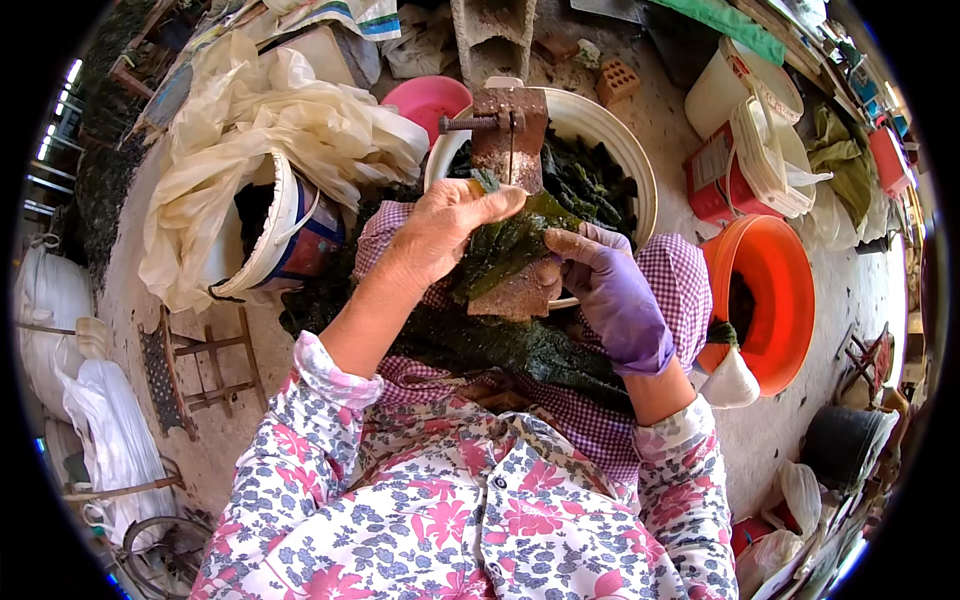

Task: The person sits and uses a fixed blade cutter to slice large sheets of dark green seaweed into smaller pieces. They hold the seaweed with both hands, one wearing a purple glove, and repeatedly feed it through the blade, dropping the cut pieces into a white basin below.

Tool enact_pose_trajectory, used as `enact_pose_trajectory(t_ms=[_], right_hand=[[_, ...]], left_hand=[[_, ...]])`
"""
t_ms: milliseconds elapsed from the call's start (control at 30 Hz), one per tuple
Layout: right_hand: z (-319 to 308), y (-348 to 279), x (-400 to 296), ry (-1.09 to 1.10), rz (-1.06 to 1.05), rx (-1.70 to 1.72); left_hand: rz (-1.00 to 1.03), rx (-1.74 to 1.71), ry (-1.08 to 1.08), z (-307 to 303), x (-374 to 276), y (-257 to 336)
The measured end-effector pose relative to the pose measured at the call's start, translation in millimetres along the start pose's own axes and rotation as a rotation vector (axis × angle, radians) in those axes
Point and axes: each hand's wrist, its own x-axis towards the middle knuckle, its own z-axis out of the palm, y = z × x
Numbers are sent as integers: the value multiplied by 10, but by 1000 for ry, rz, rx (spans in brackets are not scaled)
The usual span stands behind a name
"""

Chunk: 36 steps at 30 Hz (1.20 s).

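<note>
My left hand (450,225), bare, pinches the upper end of a dark green leafy piece, probably seaweed (506,244), just below a rusty metal fixture (510,135) with a bolt and a narrow slit. In a purple glove, my right hand (607,289) grips the same piece by its right edge. A rusty plate (517,292) shows under the piece. Behind the fixture, a large white tub (641,165) holds more dark green leaves (589,180). Long wet leaves (510,349) lie across my lap, over purple checked cloth.
At the left are a tipped white-and-blue bucket (300,240) and crumpled cream plastic sheeting (300,135). An orange bucket (795,300) stands at the right, with a white pouch (731,382) beside it. Further back are a pink basin (427,101), a concrete block (495,37) and red-and-white pails (720,172).
</note>
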Motion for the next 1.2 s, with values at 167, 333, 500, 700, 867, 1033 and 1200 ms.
enact_pose_trajectory(t_ms=[167,333,500,700,867,1033,1200], right_hand=[[18,84,-32,33,-42,-80],[80,123,-81,73,-221,-346],[81,55,-159,93,-179,-389],[43,-14,-229,137,-201,-339],[154,-333,-358,97,-346,-390],[36,-332,-411,139,-349,-462],[-338,15,-222,262,-130,-469]], left_hand=[[200,661,27,89,-60,-2],[493,1035,-51,281,-93,-63],[518,1156,-71,377,-167,-18],[555,909,-170,289,-181,-32],[28,175,-274,105,-326,5],[20,291,-72,-215,-398,-54],[51,616,-41,-260,-379,99]])
